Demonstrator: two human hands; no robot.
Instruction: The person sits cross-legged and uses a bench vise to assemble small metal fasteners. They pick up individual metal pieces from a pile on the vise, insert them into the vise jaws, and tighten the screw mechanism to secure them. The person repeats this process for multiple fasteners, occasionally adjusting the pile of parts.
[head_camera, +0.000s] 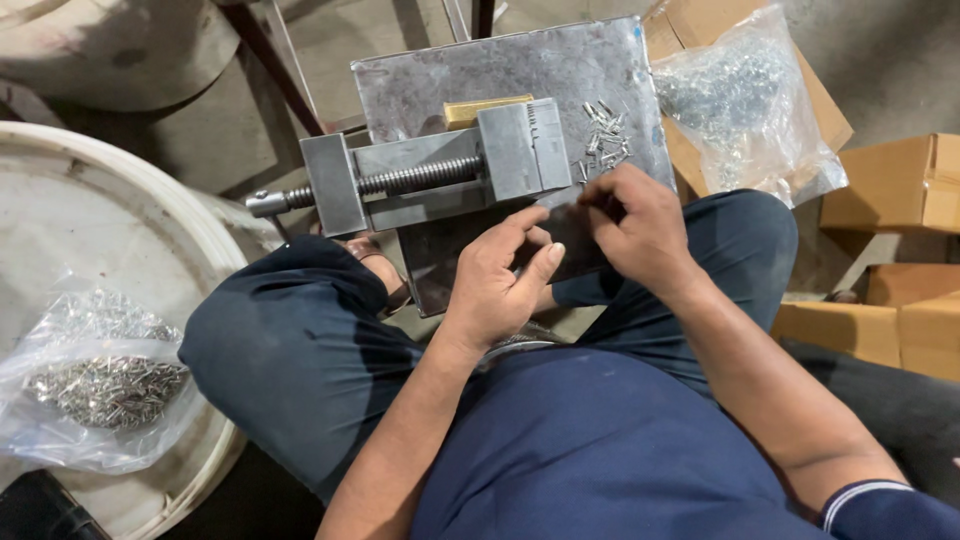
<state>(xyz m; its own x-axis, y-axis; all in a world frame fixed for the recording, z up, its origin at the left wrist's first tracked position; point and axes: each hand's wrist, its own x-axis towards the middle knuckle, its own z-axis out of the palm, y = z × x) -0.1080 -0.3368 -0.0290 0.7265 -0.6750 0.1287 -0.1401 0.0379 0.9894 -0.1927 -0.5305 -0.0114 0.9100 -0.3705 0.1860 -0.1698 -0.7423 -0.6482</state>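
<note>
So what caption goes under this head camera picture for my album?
Seated person's left hand and right hand work beside a steel vise and loose small metal pins.

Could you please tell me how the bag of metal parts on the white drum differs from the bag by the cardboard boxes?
The left bag lies flat on the white drum lid, while the right bag leans on the cardboard boxes. The left bag's parts sit in a low, spread heap; the right bag's are bunched and piled higher. The left bag lies farther from the hands. Both are clear plastic, holding small silvery pieces.
</note>
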